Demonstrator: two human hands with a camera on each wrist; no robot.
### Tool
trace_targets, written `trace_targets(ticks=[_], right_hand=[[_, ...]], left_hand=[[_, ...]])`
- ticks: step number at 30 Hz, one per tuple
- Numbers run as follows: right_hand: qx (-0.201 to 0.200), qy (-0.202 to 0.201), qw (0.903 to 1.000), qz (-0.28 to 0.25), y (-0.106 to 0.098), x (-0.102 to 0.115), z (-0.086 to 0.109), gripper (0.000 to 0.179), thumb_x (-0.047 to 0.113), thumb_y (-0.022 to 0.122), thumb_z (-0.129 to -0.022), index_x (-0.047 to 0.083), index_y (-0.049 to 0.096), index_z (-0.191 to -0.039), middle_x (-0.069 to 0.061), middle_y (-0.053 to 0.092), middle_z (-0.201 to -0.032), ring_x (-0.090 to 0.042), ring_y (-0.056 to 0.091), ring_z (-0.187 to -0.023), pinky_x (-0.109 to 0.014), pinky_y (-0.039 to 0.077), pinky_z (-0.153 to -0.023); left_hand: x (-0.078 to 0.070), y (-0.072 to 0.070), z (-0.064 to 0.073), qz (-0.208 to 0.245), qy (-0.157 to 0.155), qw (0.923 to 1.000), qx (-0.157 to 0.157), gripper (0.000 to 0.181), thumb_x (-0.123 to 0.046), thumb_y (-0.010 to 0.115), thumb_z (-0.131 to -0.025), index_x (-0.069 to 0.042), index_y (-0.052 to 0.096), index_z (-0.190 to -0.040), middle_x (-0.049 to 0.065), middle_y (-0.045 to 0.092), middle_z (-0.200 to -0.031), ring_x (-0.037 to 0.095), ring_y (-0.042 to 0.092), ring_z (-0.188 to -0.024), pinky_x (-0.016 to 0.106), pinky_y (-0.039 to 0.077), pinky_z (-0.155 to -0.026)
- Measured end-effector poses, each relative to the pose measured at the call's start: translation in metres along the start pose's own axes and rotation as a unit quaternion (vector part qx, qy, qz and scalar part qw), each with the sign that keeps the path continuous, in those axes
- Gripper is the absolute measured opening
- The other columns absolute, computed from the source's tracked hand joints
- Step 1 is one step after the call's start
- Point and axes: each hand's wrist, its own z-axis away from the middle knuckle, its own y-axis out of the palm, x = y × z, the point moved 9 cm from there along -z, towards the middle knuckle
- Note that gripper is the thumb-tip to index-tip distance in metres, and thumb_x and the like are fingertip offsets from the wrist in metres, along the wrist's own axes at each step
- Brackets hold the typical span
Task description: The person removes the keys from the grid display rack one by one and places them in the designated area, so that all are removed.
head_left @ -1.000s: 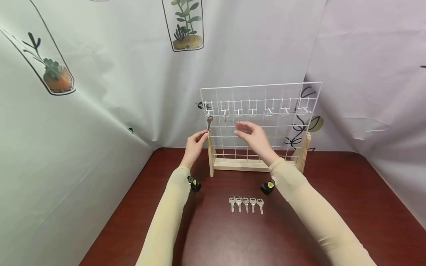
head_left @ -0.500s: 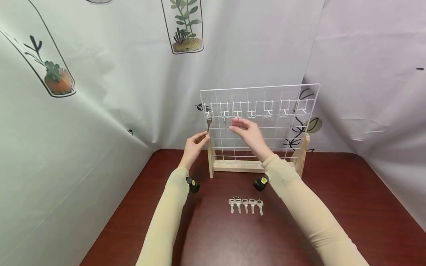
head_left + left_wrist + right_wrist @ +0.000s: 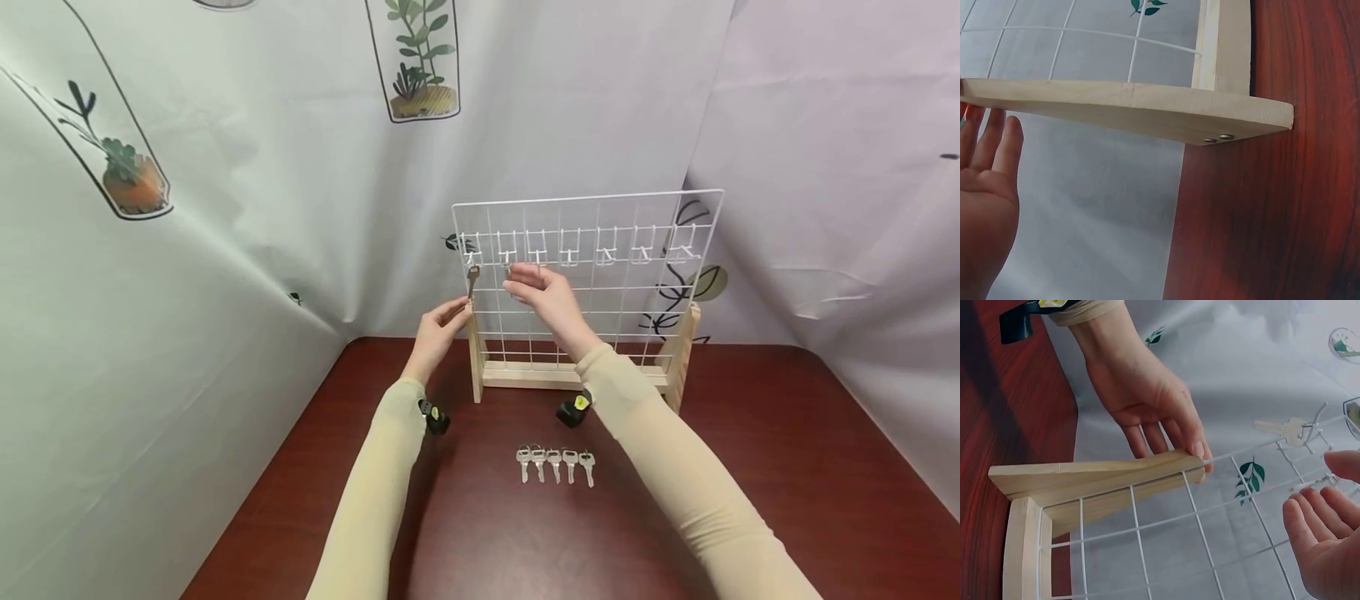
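Note:
A white wire grid rack (image 3: 600, 287) with a row of white hooks stands on wooden legs. My left hand (image 3: 437, 332) pinches the top of its left wooden side support (image 3: 1166, 467) between thumb and fingers. A key (image 3: 473, 279) hangs from the leftmost hook, just above that hand. My right hand (image 3: 553, 304) is in front of the second hook (image 3: 507, 257), thumb apart from the fingers. In the right wrist view, a second key (image 3: 1317, 483) hangs edge-on between thumb and fingertips; whether they touch it I cannot tell.
Several silver keys (image 3: 555, 467) lie in a row on the dark red table (image 3: 495, 533), in front of the rack. The other hooks to the right hold no keys. A pale printed cloth (image 3: 300, 167) hangs behind and to the sides.
My right hand has moved left along the rack, from near the third hook to the key on the second hook. My left hand has kept its place on the wooden support.

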Motion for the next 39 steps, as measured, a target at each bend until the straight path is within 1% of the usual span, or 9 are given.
trace_targets(ticks=[9,14,19,21,24,28,31,35,39], right_hand=[[-0.012,0.021,0.9992,-0.031,0.003,0.001,-0.005,0.047,0.01,0.07,-0.095,-0.004,0.055,-0.138,-0.021,0.061,-0.134,-0.03,0.062,-0.118,-0.033,0.054,-0.098],[-0.018,0.021,0.9985,-0.048,0.001,0.004,-0.006,0.04,0.009,0.07,-0.095,-0.004,0.06,-0.131,-0.023,0.065,-0.126,-0.022,0.068,-0.102,-0.039,0.055,-0.097],[-0.022,0.025,0.998,-0.054,-0.001,0.004,-0.001,0.035,0.009,0.07,-0.095,-0.005,0.062,-0.127,-0.024,0.066,-0.124,-0.016,0.069,-0.093,-0.036,0.057,-0.092],[-0.022,0.029,0.9978,-0.055,-0.001,0.004,0.001,0.036,0.009,0.07,-0.095,-0.005,0.062,-0.127,-0.022,0.068,-0.121,-0.016,0.069,-0.093,-0.039,0.056,-0.094],[-0.02,0.029,0.998,-0.051,0.0,0.005,0.003,0.037,0.01,0.071,-0.094,-0.005,0.063,-0.127,-0.012,0.073,-0.11,-0.016,0.068,-0.093,-0.042,0.054,-0.097],[-0.018,0.026,0.9984,-0.047,-0.001,0.009,0.005,0.036,0.01,0.07,-0.094,-0.005,0.063,-0.127,-0.001,0.074,-0.102,-0.018,0.066,-0.096,-0.037,0.056,-0.092],[-0.016,0.026,0.9983,-0.05,0.0,0.011,0.007,0.035,0.009,0.07,-0.094,-0.005,0.063,-0.126,-0.003,0.073,-0.105,-0.023,0.065,-0.1,-0.032,0.057,-0.088],[-0.005,0.024,0.9985,-0.049,0.003,0.014,0.011,0.035,0.008,0.069,-0.094,-0.005,0.063,-0.126,-0.008,0.07,-0.115,-0.027,0.064,-0.104,-0.031,0.057,-0.087],[0.012,0.026,0.9986,-0.046,0.005,0.014,0.019,0.034,0.008,0.069,-0.095,-0.006,0.064,-0.125,-0.009,0.072,-0.114,-0.03,0.064,-0.106,-0.031,0.057,-0.087]], left_hand=[[-0.004,-0.002,-0.001,-0.016,0.003,0.9999,0.001,0.045,-0.033,0.073,-0.095,-0.012,0.066,-0.134,0.007,0.065,-0.135,0.018,0.057,-0.129,0.037,0.045,-0.11],[-0.007,-0.003,-0.003,-0.021,0.007,0.9997,-0.005,0.044,-0.032,0.073,-0.095,-0.011,0.067,-0.133,0.008,0.065,-0.134,0.02,0.056,-0.129,0.038,0.044,-0.11],[-0.005,-0.002,-0.001,-0.009,-0.001,1.0,0.001,0.046,-0.032,0.072,-0.096,-0.009,0.065,-0.135,0.01,0.064,-0.136,0.021,0.055,-0.13,0.036,0.043,-0.111],[-0.003,-0.002,0.0,-0.003,-0.004,1.0,0.004,0.046,-0.03,0.072,-0.096,-0.008,0.064,-0.136,0.011,0.063,-0.136,0.021,0.055,-0.131,0.036,0.042,-0.112],[-0.003,-0.001,0.001,0.0,-0.003,1.0,0.006,0.047,-0.03,0.072,-0.096,-0.007,0.064,-0.136,0.013,0.062,-0.137,0.023,0.054,-0.132,0.037,0.042,-0.112],[-0.004,0.0,0.0,-0.004,0.006,1.0,0.005,0.047,-0.032,0.072,-0.096,-0.007,0.065,-0.135,0.013,0.063,-0.135,0.023,0.055,-0.131,0.037,0.043,-0.111],[-0.004,-0.001,0.0,-0.009,0.009,0.9999,0.001,0.046,-0.032,0.072,-0.096,-0.008,0.066,-0.134,0.012,0.064,-0.135,0.022,0.057,-0.129,0.037,0.044,-0.11],[-0.001,-0.002,0.0,-0.008,0.008,0.9999,-0.008,0.045,-0.032,0.073,-0.095,-0.009,0.066,-0.133,0.01,0.065,-0.134,0.021,0.059,-0.126,0.037,0.046,-0.109],[0.0,-0.001,0.002,-0.001,0.008,0.9999,-0.012,0.045,-0.031,0.073,-0.095,-0.008,0.066,-0.133,0.011,0.065,-0.134,0.022,0.06,-0.125,0.038,0.046,-0.108]])
